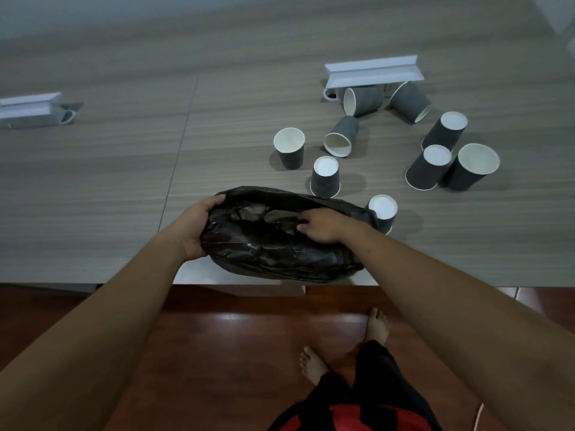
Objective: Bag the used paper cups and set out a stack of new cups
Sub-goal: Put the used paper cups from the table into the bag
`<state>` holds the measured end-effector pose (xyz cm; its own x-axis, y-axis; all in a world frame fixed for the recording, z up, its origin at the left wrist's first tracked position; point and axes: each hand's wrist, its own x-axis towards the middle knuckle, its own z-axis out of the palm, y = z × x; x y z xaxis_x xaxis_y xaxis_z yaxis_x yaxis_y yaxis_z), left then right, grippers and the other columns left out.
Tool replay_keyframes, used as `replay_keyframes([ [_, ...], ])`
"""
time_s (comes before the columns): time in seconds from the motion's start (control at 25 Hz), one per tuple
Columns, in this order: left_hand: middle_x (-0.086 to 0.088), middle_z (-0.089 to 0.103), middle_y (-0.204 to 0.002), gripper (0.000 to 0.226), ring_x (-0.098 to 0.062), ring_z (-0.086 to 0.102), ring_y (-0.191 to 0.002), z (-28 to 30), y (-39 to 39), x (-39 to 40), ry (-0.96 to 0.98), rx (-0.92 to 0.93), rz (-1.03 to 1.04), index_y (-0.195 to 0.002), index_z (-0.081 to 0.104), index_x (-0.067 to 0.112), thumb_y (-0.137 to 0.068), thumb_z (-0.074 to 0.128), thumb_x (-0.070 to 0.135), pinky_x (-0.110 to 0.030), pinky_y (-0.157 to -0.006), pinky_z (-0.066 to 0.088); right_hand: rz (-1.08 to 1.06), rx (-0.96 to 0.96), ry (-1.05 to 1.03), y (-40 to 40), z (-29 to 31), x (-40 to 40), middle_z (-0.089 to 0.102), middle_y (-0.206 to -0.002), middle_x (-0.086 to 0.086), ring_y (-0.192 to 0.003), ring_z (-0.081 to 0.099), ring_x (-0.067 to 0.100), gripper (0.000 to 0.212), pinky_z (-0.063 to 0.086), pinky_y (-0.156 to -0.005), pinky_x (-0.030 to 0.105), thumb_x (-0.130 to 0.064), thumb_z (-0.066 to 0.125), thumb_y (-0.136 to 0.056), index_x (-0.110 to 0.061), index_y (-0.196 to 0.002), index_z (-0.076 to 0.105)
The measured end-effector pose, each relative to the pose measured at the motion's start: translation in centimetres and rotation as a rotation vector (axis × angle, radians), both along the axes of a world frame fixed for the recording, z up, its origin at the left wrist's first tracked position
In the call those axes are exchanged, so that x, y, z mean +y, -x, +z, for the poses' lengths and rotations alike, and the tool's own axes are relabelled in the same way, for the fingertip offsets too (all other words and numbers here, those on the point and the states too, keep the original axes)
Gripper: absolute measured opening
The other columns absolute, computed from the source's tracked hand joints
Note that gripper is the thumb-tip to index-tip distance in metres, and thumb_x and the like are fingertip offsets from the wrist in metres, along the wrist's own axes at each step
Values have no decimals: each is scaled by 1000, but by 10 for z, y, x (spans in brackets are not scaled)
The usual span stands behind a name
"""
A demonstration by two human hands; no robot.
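A black plastic bag (273, 253) lies on the table near its front edge, its mouth partly spread. My left hand (194, 227) grips the bag's left rim. My right hand (320, 225) rests on the bag's upper layer, fingers pinching the plastic at the opening. Several dark grey paper cups with white insides are scattered beyond and to the right: one upright (290, 148), one upside down (325, 177) just behind the bag, one upside down (383, 211) touching the bag's right end, one on its side (342, 136), and a cluster (451, 163) farther right.
The wooden table (124, 169) has an open white pop-up socket box (373, 71) behind the cups and another (34, 108) at far left. The table's front edge (93, 283) runs below the bag. Below it are a red-brown floor and my bare feet (378, 326).
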<state>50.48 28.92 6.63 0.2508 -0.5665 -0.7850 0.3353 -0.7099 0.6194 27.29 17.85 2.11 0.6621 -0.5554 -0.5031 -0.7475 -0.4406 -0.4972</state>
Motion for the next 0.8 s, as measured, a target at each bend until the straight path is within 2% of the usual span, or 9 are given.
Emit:
replay_keyframes([
  [0.08, -11, 75, -99, 40, -28, 71, -80, 1, 8, -9, 15, -1, 40, -104, 72, 16, -93, 54, 50, -37, -76, 55, -69, -231, 109, 10, 12, 8, 62, -134, 10, -123, 55, 26, 40, 42, -102, 31, -14, 47, -95, -16, -132, 60],
  [0.16, -9, 76, -91, 36, -26, 72, -74, 3, 13, -16, 27, 5, 56, -97, 72, 17, -94, 53, 48, -35, -72, 55, -257, -428, 291, 38, 17, 8, 65, -126, 7, -120, 53, 26, 49, 43, -101, 34, -3, 50, -81, -16, -125, 65],
  [0.2, -9, 76, -91, 35, -26, 72, -74, 3, 16, -18, 30, 10, 61, -99, 72, 17, -93, 54, 47, -35, -71, 55, -346, -429, 400, 57, 14, 2, 63, -123, 8, -119, 51, 28, 51, 44, -101, 37, -1, 52, -74, -16, -122, 66],
  [0.28, -9, 77, -88, 33, -27, 72, -76, 3, 22, -20, 35, 13, 77, -101, 71, 17, -93, 56, 44, -35, -70, 55, -434, -220, 503, 95, 4, -12, 55, -130, 10, -125, 43, 33, 57, 39, -105, 42, -5, 57, -69, -17, -125, 62],
  [0.4, -9, 76, -83, 24, -27, 72, -75, 3, 27, -23, 29, 0, 106, -96, 70, 15, -91, 58, 35, -35, -71, 54, -292, 97, 310, 123, -15, -15, 27, -155, 10, -140, 23, 35, 78, 29, -113, 49, -24, 66, -72, -27, -145, 41],
  [0.48, -8, 75, -79, 19, -24, 73, -66, 2, 31, -24, 30, -9, 98, -91, 69, 13, -90, 59, 29, -34, -69, 53, -289, 38, 288, 129, -30, -16, 27, -154, 10, -137, 30, 37, 78, 36, -108, 49, -25, 71, -75, -27, -146, 39],
  [0.56, -6, 74, -74, 17, -22, 72, -61, 0, 33, -25, 44, -17, 105, -87, 69, 13, -90, 57, 25, -34, -69, 52, -411, -101, 323, 133, -36, -27, 41, -138, 11, -125, 44, 38, 71, 44, -100, 46, -19, 76, -75, -21, -140, 48],
  [0.64, -7, 75, -76, 17, -24, 72, -67, -1, 35, -27, 36, -27, 121, -90, 69, 13, -90, 57, 25, -34, -72, 53, -554, -155, 329, 140, -31, -36, 44, -128, 12, -119, 50, 36, 71, 45, -98, 45, -24, 82, -72, -20, -137, 52],
  [0.8, -7, 75, -79, 18, -26, 70, -77, 2, 38, -28, 23, -40, 125, -93, 69, 13, -92, 56, 26, -36, -74, 55, -861, -274, 343, 166, -8, -35, 47, -128, 12, -117, 52, 27, 70, 41, -101, 38, -41, 85, -70, -21, -131, 58],
])
